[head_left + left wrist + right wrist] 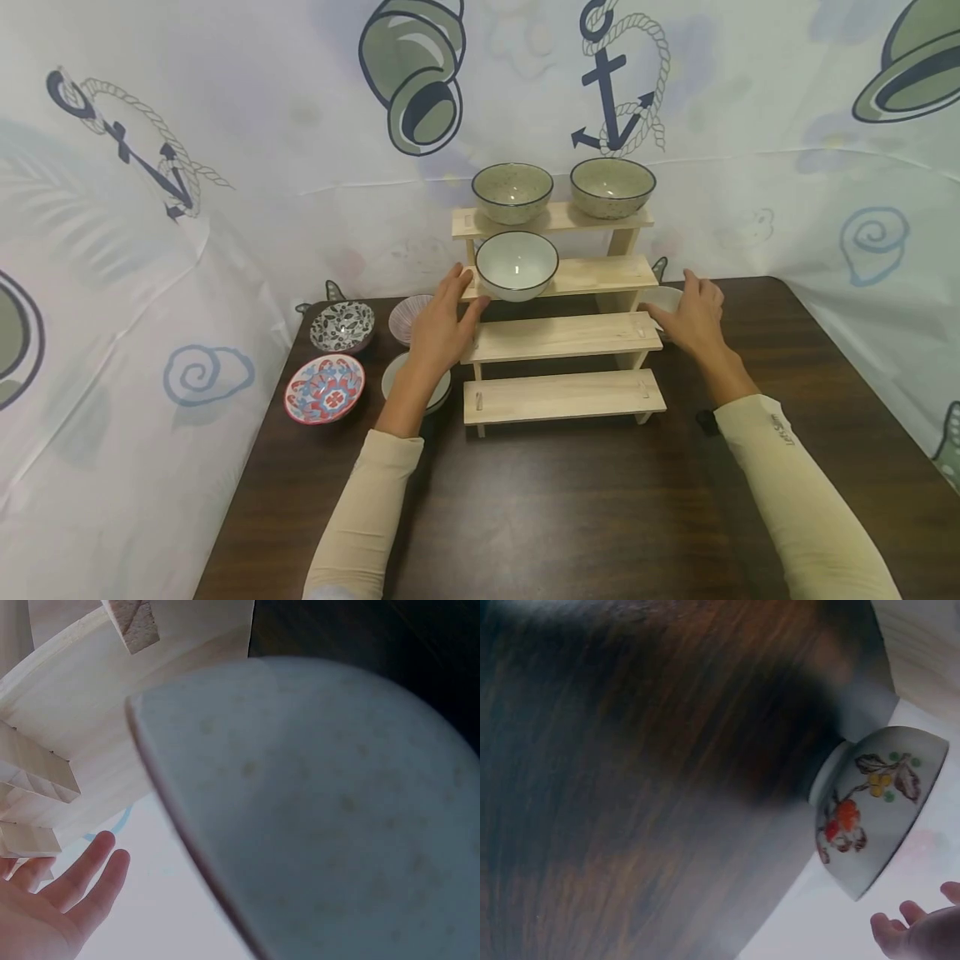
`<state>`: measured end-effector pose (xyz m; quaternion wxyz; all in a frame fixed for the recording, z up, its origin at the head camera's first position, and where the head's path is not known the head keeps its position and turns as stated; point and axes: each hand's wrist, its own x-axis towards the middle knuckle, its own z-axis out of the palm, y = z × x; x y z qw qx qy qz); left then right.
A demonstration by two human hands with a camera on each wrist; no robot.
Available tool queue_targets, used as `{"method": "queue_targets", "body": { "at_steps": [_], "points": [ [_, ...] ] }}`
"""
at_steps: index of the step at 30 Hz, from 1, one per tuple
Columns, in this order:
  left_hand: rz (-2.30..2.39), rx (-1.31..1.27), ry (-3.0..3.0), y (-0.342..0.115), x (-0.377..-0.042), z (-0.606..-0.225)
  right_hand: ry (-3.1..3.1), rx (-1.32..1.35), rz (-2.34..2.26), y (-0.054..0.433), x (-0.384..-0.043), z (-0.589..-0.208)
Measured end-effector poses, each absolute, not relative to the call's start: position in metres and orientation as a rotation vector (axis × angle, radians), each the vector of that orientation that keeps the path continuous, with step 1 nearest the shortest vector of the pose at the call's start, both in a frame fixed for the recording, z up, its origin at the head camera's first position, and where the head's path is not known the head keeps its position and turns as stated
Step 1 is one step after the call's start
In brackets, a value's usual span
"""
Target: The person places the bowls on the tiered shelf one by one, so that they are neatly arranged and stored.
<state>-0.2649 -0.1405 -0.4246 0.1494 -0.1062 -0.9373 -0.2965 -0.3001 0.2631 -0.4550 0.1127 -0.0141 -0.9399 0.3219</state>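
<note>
My left hand (pixel 442 325) is at the left edge of the wooden tiered stand (pixel 562 335), fingers extended, right beside a white dark-rimmed bowl (pixel 517 265) on the second tier from the top. In the left wrist view, those fingers (pixel 94 881) reach alongside the stand's wooden steps. On the other side, my right hand (pixel 693 317) hovers by a white bowl (pixel 663 300) standing right of the stand, partly hidden by hand and stand. The right wrist view shows fruit and leaves painted on this bowl (pixel 881 802), with relaxed fingertips apart from its rim.
Two olive-green bowls (pixel 512 193) occupy the top tier. On the dark table (pixel 585 500), left of the stand, are a black-and-white patterned bowl (pixel 342 327), a red-and-blue one (pixel 325 389), a striped one (pixel 408 318) and a pale one (pixel 438 390) partly behind my left arm.
</note>
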Motion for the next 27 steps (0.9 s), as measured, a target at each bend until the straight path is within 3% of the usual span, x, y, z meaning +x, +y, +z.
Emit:
{"method": "queue_targets", "body": {
  "at_steps": [27],
  "points": [
    [-0.831, -0.302, -2.692, -0.139, -0.264, -0.422, -2.899, 0.013, 0.967, 0.282, -0.308, -0.486]
  ]
}}
